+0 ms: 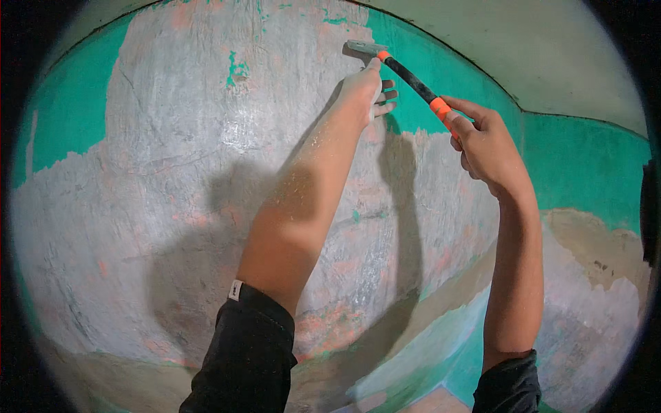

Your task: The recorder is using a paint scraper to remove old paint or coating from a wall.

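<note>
A long-handled wall scraper (410, 78) with a black shaft and orange grip slants up to the left. Its flat metal blade (365, 48) lies at the wall, near the border of bare plaster (170, 118) and green paint (444, 67). My right hand (483, 137) is closed around the orange lower grip. Close to the blade, my left hand (364, 90) has its thumb at the orange collar. Three of its fingers spread out behind the shaft, and the index finger is hidden. Whether it grips the neck is unclear.
A pale ceiling (557, 46) meets the wall along a dark line above. To the right, the wall turns a corner into another green stretch (583, 165). Small green paint remnants (236, 69) and orange-tinted patches (330, 330) mark the plaster. Arm shadows fall across it.
</note>
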A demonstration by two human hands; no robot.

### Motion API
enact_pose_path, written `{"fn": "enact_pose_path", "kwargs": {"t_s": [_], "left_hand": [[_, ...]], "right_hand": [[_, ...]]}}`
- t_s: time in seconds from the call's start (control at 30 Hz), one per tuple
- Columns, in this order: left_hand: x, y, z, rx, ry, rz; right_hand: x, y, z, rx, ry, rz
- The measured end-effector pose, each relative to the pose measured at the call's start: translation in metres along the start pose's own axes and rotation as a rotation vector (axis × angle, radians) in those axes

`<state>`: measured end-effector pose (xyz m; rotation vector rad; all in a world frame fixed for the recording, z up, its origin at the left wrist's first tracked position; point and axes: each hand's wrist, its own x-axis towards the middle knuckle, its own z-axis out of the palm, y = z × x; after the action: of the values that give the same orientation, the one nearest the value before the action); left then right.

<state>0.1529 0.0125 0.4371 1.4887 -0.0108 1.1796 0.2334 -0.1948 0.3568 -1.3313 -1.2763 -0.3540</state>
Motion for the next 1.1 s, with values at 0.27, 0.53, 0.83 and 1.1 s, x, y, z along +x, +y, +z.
{"fn": "enact_pose_path", "kwargs": {"t_s": [0.27,0.53,0.83,1.1], "left_hand": [[0.027,-0.006,0.017,-0.344,-0.014,0.123],[0.022,-0.014,0.012,-0.266,0.025,0.105],[0.026,0.003,0.013,-0.229,0.028,0.132],[0.026,0.009,0.014,-0.298,0.02,0.102]], "right_hand": [[0.018,0.012,-0.004,-0.151,0.055,-0.247],[0.008,0.044,0.007,-0.093,0.016,-0.208],[0.016,0.022,0.003,-0.086,0.056,-0.273],[0.017,-0.008,-0.017,-0.038,-0.059,-0.119]]}}
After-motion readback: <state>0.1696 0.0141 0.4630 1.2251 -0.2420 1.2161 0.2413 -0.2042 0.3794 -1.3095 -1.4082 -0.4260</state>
